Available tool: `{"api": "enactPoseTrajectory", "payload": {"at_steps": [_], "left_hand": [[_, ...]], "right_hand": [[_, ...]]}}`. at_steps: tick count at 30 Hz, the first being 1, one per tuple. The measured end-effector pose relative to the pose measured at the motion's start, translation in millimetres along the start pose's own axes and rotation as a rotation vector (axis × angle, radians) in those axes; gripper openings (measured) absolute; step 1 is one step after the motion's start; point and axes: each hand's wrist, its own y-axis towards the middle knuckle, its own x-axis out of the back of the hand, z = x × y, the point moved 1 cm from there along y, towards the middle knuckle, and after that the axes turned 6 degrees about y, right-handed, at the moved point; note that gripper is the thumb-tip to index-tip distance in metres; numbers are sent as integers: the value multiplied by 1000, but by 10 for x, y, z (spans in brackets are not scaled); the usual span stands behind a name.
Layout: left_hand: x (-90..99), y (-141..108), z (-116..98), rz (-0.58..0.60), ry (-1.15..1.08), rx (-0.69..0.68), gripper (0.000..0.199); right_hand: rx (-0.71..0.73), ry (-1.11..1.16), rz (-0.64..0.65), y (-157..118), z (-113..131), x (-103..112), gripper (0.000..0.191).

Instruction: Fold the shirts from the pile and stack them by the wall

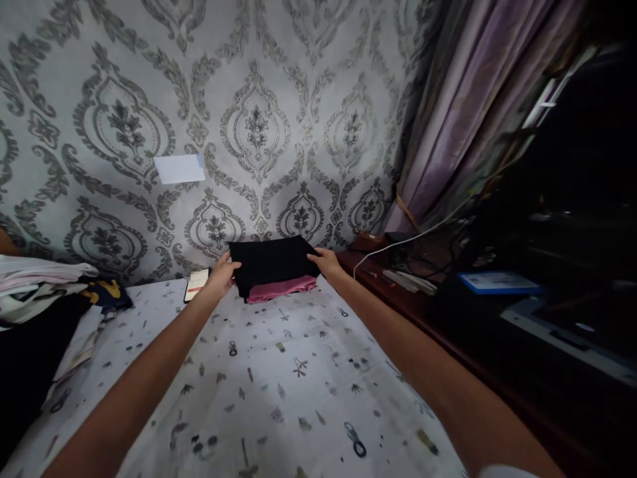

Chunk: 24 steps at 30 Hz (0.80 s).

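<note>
Both my arms reach to the far end of the bed, where a folded black garment (273,262) is stretched between my hands. My left hand (225,271) pinches its left edge, thumb on top. At the opposite edge, my right hand (326,261) grips the cloth between thumb and fingers. Beneath the black cloth a folded pink garment (282,289) sticks out at the front. What kind of garments these are, I cannot tell. Just left of my left hand a phone (197,285) with a lit screen lies on the sheet.
A white patterned bedsheet (298,385) covers the bed. Piled clothes (40,285) lie at the left. Along the right runs a dark wooden desk (383,282) with a white cable (413,238) and a blue-edged object (497,283). A purple curtain (448,119) hangs beside the patterned wall.
</note>
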Motion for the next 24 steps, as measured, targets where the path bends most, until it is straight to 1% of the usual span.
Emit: {"api": "enactPoseTrajectory", "payload": {"at_steps": [2, 4, 6, 8, 10, 12, 15, 17, 18, 19, 20, 22, 23, 24], "left_hand": [[-130, 265, 224, -42, 21, 55, 38], [-199, 436, 496, -66, 43, 100, 33], [-208, 543, 719, -84, 65, 123, 31], [-183, 610, 849, -85, 97, 132, 30], [-151, 650, 894, -78, 144, 129, 31], [-119, 665, 888, -76, 207, 112, 36], [-76, 645, 822, -92, 324, 60, 48], [-78, 614, 742, -113, 393, 16, 53], [-101, 598, 691, -125, 437, -25, 54], [-144, 583, 638, -134, 513, -93, 54], [-209, 573, 587, -139, 623, -190, 52], [-381, 574, 521, -118, 902, -448, 50], [-471, 590, 519, -89, 1037, -565, 52], [-545, 619, 542, -46, 1142, -626, 55]], "right_hand": [[-42, -103, -37, 157, -179, -135, 30], [-88, -203, -63, 234, -398, -230, 29], [-115, -283, -75, 271, -587, -283, 32], [-119, -341, -75, 296, -707, -301, 35], [-111, -386, -64, 312, -756, -294, 37], [-98, -427, -53, 306, -748, -271, 37], [-71, -501, -59, 238, -644, -248, 37], [-22, -552, -81, 171, -510, -290, 40], [41, -587, -87, 142, -428, -339, 41], [127, -628, -83, 122, -343, -407, 41], [227, -674, -68, 112, -263, -491, 40], [409, -769, -8, 133, -156, -675, 42], [460, -811, 33, 163, -143, -759, 44], [461, -840, 79, 205, -159, -826, 46]]}}
